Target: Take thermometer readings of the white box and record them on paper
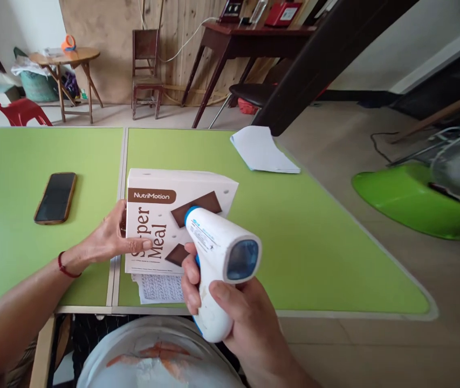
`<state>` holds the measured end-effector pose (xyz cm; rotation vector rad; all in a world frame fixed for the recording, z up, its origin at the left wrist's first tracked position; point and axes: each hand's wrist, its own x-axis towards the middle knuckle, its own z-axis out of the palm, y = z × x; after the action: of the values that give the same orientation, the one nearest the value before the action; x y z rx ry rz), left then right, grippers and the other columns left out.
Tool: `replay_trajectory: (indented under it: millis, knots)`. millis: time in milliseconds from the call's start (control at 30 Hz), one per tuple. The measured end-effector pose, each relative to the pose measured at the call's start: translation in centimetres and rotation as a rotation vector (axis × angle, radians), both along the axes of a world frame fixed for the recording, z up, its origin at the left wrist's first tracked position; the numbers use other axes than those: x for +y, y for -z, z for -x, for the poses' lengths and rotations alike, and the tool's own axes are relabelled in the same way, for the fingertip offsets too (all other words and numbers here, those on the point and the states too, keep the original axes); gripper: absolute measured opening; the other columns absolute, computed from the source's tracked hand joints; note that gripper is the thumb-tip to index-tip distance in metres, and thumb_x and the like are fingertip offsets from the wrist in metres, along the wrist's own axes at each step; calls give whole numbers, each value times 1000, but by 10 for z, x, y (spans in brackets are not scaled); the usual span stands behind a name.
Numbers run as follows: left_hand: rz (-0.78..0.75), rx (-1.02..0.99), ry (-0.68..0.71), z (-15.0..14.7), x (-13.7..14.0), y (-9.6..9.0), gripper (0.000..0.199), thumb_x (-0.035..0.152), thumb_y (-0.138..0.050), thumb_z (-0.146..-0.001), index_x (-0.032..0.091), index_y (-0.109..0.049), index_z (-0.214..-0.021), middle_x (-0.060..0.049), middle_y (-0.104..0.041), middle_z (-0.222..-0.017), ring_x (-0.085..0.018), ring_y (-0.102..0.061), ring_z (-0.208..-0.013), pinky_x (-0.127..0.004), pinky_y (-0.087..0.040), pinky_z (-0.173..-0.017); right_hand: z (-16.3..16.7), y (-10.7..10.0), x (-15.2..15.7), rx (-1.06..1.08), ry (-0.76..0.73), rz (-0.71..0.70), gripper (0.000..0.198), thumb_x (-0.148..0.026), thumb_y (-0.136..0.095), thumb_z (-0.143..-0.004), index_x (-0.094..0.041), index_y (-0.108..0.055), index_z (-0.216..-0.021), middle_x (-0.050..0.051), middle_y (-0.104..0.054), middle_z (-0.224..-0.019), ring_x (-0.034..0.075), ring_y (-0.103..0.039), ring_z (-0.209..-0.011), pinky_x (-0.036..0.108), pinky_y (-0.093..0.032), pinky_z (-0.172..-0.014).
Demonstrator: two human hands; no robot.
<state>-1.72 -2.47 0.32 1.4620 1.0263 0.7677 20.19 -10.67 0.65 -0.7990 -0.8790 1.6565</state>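
Note:
My left hand [118, 234] grips the left side of a white box [152, 178] printed with "NutriMotion" and "Super Meal", its thumb across the front. The box stands upright near the front of the green table [314, 231]. In my right hand [238, 307] is a white and blue infrared thermometer [213, 258], fingers wrapped round its handle. Its blue-rimmed front end points at the box and overlaps it in view; whether they touch I cannot tell. The small screen facing me looks dark. A handwritten sheet [159, 289] shows below the box, partly covered.
A phone [55, 198] lies on the table's left half. White papers [264, 150] rest at the far right edge. A dark slanted post [314, 59] rises just behind them. Beyond are a round wooden table [66, 56], a small chair [146, 70] and a green plastic object [407, 202].

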Motion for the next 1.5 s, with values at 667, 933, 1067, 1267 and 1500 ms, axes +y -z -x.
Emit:
replay_trajectory:
  millis: [667,933,1067,1267,1500]
  knots:
    - [-72,-19,88,3,4,-3,63,41,-82,-74,16,-48,-121,-8,-69,-96,-20,-65,-79,-30,-55,-63,14,4,12,-27,-56,-44,31,-49,-72,-76,-20,-64,-72,0,-58,-58,11,-47,-50,26,-39,-46]
    - [-108,-13,105,3,4,-4,70,41,-81,-75,16,-43,-129,-8,-69,-97,-22,-65,-82,-29,-54,-62,13,4,12,30,-76,-47,26,-46,-73,-76,-21,-63,-79,-1,-58,-61,11,-48,-50,25,-38,-47]
    - [-86,-4,100,4,5,-3,70,40,-81,-75,16,-43,-129,-8,-69,-98,-21,-65,-80,-29,-54,-63,13,3,13,4,-81,-48,30,-48,-72,-76,-21,-60,-72,-1,-58,-61,11,-48,-50,26,-39,-47]
    - [-77,-7,111,5,5,-1,68,40,-81,-76,16,-45,-129,-9,-69,-100,-22,-66,-84,-32,-56,-67,13,5,11,2,-73,-50,29,-49,-72,-77,-22,-64,-83,-1,-59,-62,11,-49,-51,26,-39,-48]
    - [-79,-1,111,4,5,-3,64,41,-81,-75,16,-48,-125,-9,-70,-98,-23,-67,-82,-32,-56,-66,12,8,11,-24,-80,-48,30,-50,-71,-78,-21,-63,-76,0,-59,-61,12,-50,-52,27,-41,-49]
